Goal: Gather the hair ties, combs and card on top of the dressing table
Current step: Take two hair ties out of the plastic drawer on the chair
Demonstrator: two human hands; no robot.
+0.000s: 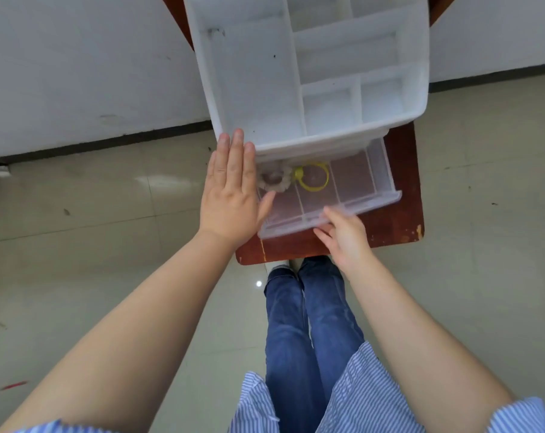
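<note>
A white plastic organizer point(249, 89) with open top compartments stands on a small reddish-brown table point(399, 220). Its clear bottom drawer point(352, 179) is pulled out toward me. Two hair ties lie inside: a beige scrunchie point(276, 181) in the left section and a yellow hair tie point(313, 179) beside it. My left hand point(230, 189) lies flat with fingers straight against the organizer's left side, partly over the drawer's left end. My right hand point(343, 232) has its fingers on the drawer's front edge. No comb or card is visible.
The organizer's top compartments hold nothing that I can see. The table is narrow, with grey tiled floor on both sides and a white wall with dark skirting behind. My legs in blue jeans stand right at the table's near edge.
</note>
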